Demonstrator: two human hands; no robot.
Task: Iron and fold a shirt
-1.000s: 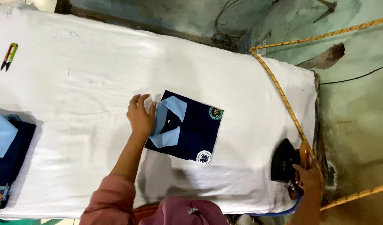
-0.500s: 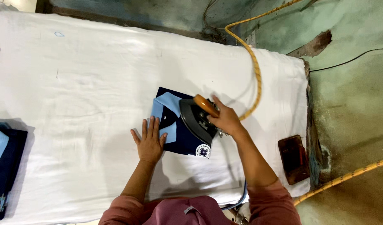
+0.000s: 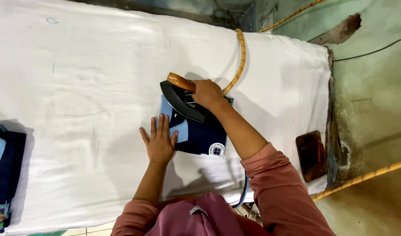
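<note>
- Under the right hand (image 3: 208, 93) sits a black iron (image 3: 183, 101), its wooden handle (image 3: 180, 80) poking out past the knuckles; the fingers are wrapped tight around that handle
- Beneath the iron lies a folded navy shirt (image 3: 201, 135) with pale blue collar panels, the iron's soleplate resting on the upper part of it
- Just beside the iron, nearer the person, the left hand (image 3: 159, 142) lies flat and open, fingers spread, palm down, its fingertips touching the edge of the shirt and the rest of it on the white padded table (image 3: 91, 87)
- Near the right forearm, a round white badge (image 3: 216, 150) shows on the shirt's lower corner
- Away from the right hand's far side, a yellow braided cord (image 3: 240, 59) runs from the iron up over the table's edge
- Well apart from the right elbow, at the end of the table, a dark brown rest plate (image 3: 311, 155) lies on the cloth
- Far off past the left hand, at the other end of the table, a stack of folded navy garments (image 3: 6, 175) lies partly cut off by the frame
- Both arms wear pink sleeves (image 3: 274, 183)
</note>
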